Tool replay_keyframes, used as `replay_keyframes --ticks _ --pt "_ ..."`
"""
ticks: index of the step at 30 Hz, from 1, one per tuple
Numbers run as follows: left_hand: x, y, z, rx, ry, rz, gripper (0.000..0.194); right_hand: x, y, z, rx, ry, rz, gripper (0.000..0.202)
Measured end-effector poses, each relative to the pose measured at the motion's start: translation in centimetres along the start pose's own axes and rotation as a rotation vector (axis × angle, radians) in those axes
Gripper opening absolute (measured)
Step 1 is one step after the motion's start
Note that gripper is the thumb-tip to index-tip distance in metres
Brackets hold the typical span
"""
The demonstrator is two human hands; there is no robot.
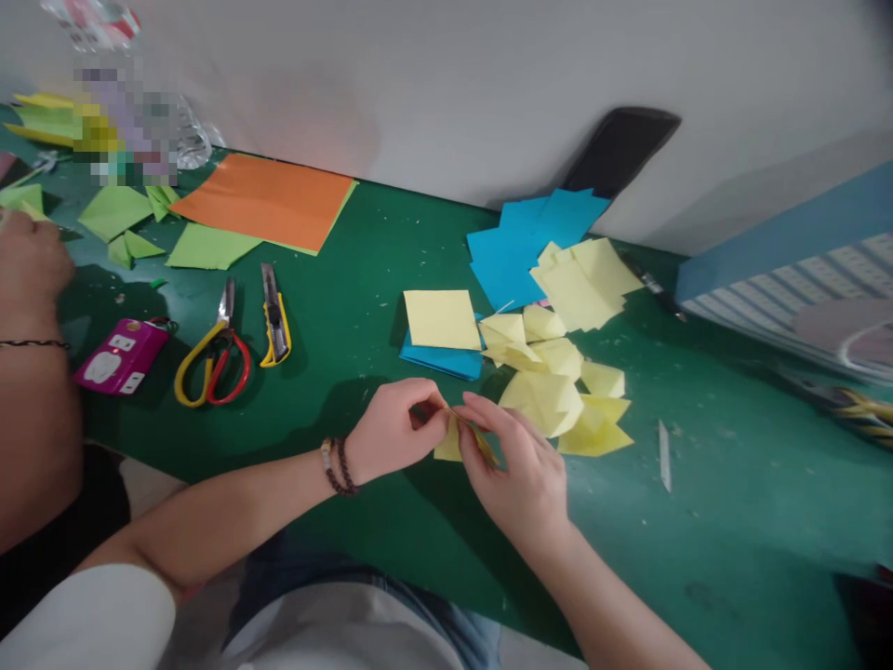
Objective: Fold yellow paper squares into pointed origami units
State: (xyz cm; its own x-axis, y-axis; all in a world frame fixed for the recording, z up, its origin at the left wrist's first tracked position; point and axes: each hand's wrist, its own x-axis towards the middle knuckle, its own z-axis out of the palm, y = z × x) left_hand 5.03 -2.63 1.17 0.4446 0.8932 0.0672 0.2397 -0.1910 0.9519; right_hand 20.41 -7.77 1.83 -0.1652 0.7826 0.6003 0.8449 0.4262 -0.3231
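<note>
Both hands, which I view remotely through the head camera, meet close to the near edge of the green tabletop (349,316). Left hand (401,430) and right hand (522,470) are each closed in a fingertip pinch on a small yellow paper (447,445), partly hidden by the fingers, so I cannot tell its full shape. Toward the far edge, just beyond them, a pale yellow square (443,318) lies on folded blue paper (450,363). To the right sit folded yellow pieces (542,402), crowded together; behind these, pale yellow sheets (586,281) overlap blue sheets (513,256) near the far edge. A white strip (665,456) lies apart, toward the right edge. On the left half I note a yellow-handled cutter (275,330), scissors (209,368) with one yellow and one red handle, and a purple box (126,355). An orange sheet (269,200) lies by the far edge, partly over green paper (209,247). At the left edge appears a co-worker's hand (32,256).
</note>
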Motion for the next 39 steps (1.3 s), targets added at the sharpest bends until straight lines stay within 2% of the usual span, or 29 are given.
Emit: replay_keyframes --ticks 4,12,17,21,25,32,39 --pt "0.2 -0.2 -0.2 -0.004 0.021 0.003 0.016 0.0 -0.1 0.0 0.01 -0.011 -0.008 0.037" --pt "0.6 -0.2 -0.4 -0.495 -0.105 -0.352 0.015 0.1 0.7 0.0 -0.055 0.015 -0.048 0.041" --pt "0.7 0.0 -0.5 -0.637 -0.096 -0.456 0.02 0.0 0.8 -0.2 -0.138 0.004 -0.134 0.042" --pt "0.7 0.0 -0.4 -0.608 -0.072 -0.469 0.027 0.1 0.7 -0.5 -0.172 -0.018 -0.209 0.041" --pt "0.8 -0.2 -0.3 -0.526 -0.044 -0.482 0.023 0.0 0.7 -0.4 -0.181 -0.035 -0.232 0.041" --pt "1.1 0.1 -0.5 -0.449 0.01 -0.494 0.014 0.1 0.6 -0.2 -0.157 -0.019 -0.159 0.04" --pt "0.9 0.0 -0.4 -0.429 0.002 -0.468 0.021 0.1 0.8 0.0 -0.1 -0.031 -0.106 0.037"
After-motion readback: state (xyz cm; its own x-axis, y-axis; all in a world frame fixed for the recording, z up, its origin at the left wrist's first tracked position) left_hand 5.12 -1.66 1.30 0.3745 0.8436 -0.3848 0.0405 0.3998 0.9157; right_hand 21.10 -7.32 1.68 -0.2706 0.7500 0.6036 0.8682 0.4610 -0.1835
